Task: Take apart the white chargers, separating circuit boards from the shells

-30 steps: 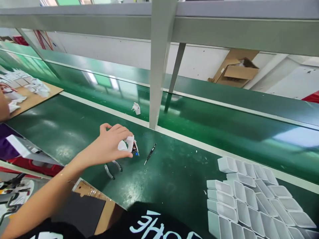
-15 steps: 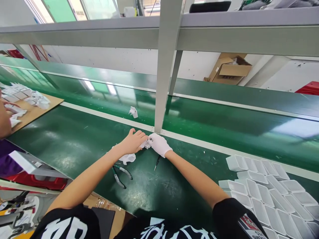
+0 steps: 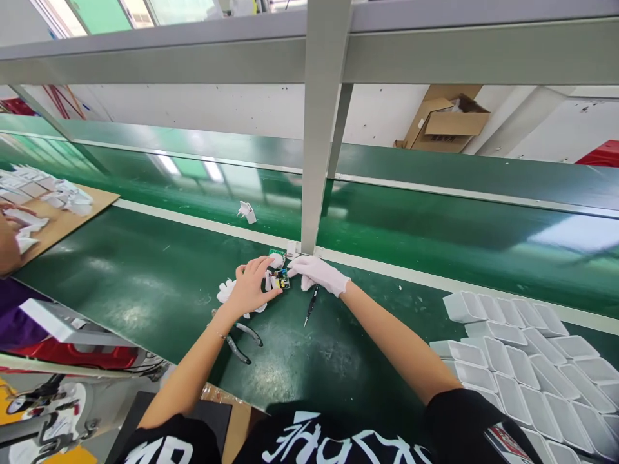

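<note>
My bare left hand [image 3: 251, 283] curls thumb and fingers around a small circuit board [image 3: 281, 280] with yellow and dark components. My right hand [image 3: 322, 275], in a white glove, reaches in from the other side with fingers stretched out, fingertips at the board's edge. Just beyond lies a green board [image 3: 276, 254] with a white piece on it, and a small white block [image 3: 292, 249] by the post. A thin black tool with a pointed metal tip [image 3: 312, 306] rests below my right hand. Pliers [image 3: 244, 341] and crumpled white material [image 3: 225, 290] lie partly under my left forearm.
Rows of white open plastic housings [image 3: 517, 361] cover the bench at right. A grey post [image 3: 319, 129] rises just past my hands. A white plastic piece [image 3: 247, 211] lies on the green belt. Another person's hand [image 3: 9, 222] is at a cardboard sheet [image 3: 104, 198] at left.
My hands have moved apart, and the circuit board now shows between them. The green board and white block by the post have come into sight. My view has tilted slightly down.
</note>
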The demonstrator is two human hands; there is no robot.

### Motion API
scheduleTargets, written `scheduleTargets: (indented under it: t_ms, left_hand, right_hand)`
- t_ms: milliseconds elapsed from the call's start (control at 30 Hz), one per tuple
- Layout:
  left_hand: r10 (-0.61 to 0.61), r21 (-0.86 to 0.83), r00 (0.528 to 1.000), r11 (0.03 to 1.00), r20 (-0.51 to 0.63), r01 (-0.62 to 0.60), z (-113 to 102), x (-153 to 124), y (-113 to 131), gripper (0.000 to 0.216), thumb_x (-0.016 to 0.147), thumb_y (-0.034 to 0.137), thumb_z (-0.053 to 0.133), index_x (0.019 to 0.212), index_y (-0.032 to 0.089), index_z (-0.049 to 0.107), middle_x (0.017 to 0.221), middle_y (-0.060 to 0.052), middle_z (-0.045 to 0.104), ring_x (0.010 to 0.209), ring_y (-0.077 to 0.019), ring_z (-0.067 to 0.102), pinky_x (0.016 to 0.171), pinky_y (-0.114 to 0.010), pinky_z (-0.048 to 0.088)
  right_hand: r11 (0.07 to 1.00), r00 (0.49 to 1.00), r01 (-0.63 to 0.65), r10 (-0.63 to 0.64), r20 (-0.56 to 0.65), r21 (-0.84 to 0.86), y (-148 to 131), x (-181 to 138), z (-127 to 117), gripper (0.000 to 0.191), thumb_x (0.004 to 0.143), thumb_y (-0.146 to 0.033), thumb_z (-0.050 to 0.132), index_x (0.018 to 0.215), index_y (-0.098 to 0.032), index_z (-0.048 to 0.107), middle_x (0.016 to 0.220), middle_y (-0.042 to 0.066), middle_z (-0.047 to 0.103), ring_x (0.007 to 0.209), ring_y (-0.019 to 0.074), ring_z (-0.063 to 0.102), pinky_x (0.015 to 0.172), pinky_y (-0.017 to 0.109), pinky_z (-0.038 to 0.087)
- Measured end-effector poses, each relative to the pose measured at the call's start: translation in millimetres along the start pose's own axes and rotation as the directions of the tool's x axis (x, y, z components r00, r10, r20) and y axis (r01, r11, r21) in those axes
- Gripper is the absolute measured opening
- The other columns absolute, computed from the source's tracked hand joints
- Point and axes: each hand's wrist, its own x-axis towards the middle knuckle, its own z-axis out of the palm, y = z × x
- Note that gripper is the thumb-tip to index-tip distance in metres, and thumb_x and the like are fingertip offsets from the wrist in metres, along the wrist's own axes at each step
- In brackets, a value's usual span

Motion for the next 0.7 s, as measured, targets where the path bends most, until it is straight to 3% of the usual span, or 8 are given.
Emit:
scheduleTargets:
  t_ms: [167,333,433,500,567,600,633,700]
  left_hand:
    - [-0.06,0.048,0.996,0.997,-0.073,0.064,-2.3,-17.4,-0.9,0.055,0.089,0.037,0.066,0.141,0.024,0.056,0.138,-0.018,0.066,0.131,-0.0386,0.058,0.112,-0.06,0.036]
    - [-0.039,0.054,0.987,0.997,-0.158,0.048,-9.8,-26.8,11.0,0.039,0.094,0.031,0.058,0.132,0.025,0.063,0.128,-0.013,0.073,0.123,-0.0315,0.065,0.109,-0.054,0.044]
    - [0.065,0.041,0.97,0.998,-0.235,-0.056,-10.3,-31.0,26.6,0.03,0.096,0.03,0.052,0.121,0.025,0.069,0.119,-0.011,0.077,0.113,-0.0292,0.071,0.101,-0.051,0.052]
    - [0.157,-0.014,0.935,0.985,-0.318,-0.17,-3.8,-33.4,34.8,0.031,0.096,0.03,0.049,0.12,0.026,0.069,0.113,-0.011,0.079,0.105,-0.0291,0.074,0.095,-0.051,0.057]
    - [0.241,-0.115,0.899,0.947,-0.366,-0.3,8.8,-33.3,41.2,0.034,0.095,0.03,0.051,0.125,0.03,0.067,0.113,-0.009,0.079,0.104,-0.0291,0.075,0.094,-0.051,0.059]
    - [0.272,-0.158,0.882,0.922,-0.386,-0.354,16.7,-32.1,45.3,0.035,0.094,0.03,0.052,0.126,0.032,0.068,0.112,-0.008,0.08,0.102,-0.0293,0.076,0.093,-0.05,0.061]
    - [0.32,-0.2,0.872,0.889,-0.369,-0.411,25.3,-30.3,50.7,0.036,0.094,0.031,0.053,0.126,0.035,0.068,0.111,-0.008,0.08,0.1,-0.0295,0.076,0.092,-0.049,0.062]
    - [0.418,-0.264,0.844,0.818,-0.337,-0.511,43.5,-25.9,66.3,0.035,0.092,0.034,0.055,0.124,0.039,0.07,0.104,-0.006,0.081,0.093,-0.0287,0.077,0.09,-0.048,0.064]
  right_hand:
    - [0.944,0.999,-0.037,0.037,-0.007,-0.329,-8.7,-27.9,-19.6,0.028,0.102,-0.041,0.063,0.11,-0.014,0.068,0.111,0.008,0.07,0.101,0.0203,0.068,0.093,0.043,0.057]
    - [0.873,0.995,0.09,-0.095,0.013,-0.48,-22.4,-93.4,-62.2,0.022,0.099,-0.035,0.056,0.094,-0.024,0.074,0.099,0.007,0.076,0.092,0.0255,0.071,0.083,0.039,0.054]
    - [0.871,0.979,0.102,-0.173,-0.104,-0.48,-35.6,-153.3,-93.8,0.027,0.099,-0.041,0.052,0.112,-0.036,0.075,0.115,0.001,0.077,0.098,0.0264,0.074,0.081,0.037,0.056]
    - [0.891,0.928,0.151,-0.277,-0.25,-0.429,-48.0,-196.5,-113.4,0.028,0.1,-0.046,0.052,0.115,-0.04,0.075,0.118,-0.003,0.077,0.101,0.0239,0.075,0.082,0.035,0.059]
    - [0.891,0.783,0.244,-0.414,-0.464,-0.383,-62.6,-234.5,-134.0,0.026,0.099,-0.046,0.053,0.106,-0.039,0.077,0.11,-0.004,0.079,0.098,0.0204,0.075,0.082,0.032,0.06]
    - [0.878,0.659,0.288,-0.471,-0.586,-0.382,-70.1,-249.7,-146.2,0.025,0.099,-0.045,0.055,0.099,-0.037,0.078,0.103,-0.003,0.079,0.094,0.0188,0.075,0.082,0.031,0.06]
    - [0.857,0.502,0.328,-0.514,-0.696,-0.397,-77.5,-261.7,-160.5,0.024,0.099,-0.042,0.056,0.095,-0.034,0.078,0.097,-0.002,0.079,0.091,0.0176,0.075,0.082,0.03,0.06]
    - [0.808,0.132,0.366,-0.537,-0.833,-0.462,-91.4,-275.6,-196.8,0.022,0.099,-0.035,0.056,0.091,-0.027,0.075,0.092,0.002,0.076,0.084,0.0154,0.072,0.082,0.031,0.06]
